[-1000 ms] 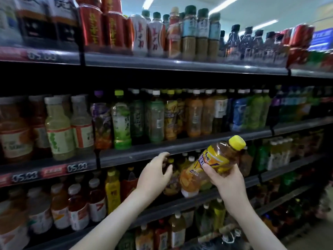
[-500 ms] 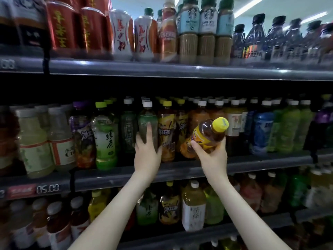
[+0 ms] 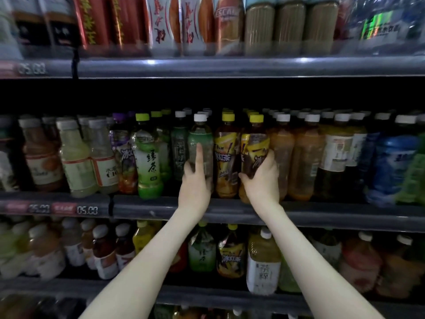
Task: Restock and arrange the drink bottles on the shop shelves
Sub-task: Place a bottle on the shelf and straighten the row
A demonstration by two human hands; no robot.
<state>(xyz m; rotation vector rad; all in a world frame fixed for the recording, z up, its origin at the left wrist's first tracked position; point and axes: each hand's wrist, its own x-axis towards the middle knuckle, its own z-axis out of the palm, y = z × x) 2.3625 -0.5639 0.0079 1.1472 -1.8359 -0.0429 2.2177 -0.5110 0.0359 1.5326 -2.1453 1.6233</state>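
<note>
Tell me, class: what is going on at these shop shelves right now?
A person is stocking the middle shelf. The right hand grips a yellow-capped iced tea bottle, standing upright at the shelf's front beside a matching bottle. The left hand rests on a white-capped green tea bottle, one finger pointing up its label.

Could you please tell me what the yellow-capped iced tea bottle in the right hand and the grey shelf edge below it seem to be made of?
The yellow-capped iced tea bottle looks like clear glossy plastic: brown liquid shows through above its printed film label. The grey shelf edge appears to be painted metal or hard plastic with a dull sheen; blur leaves that open.
</note>
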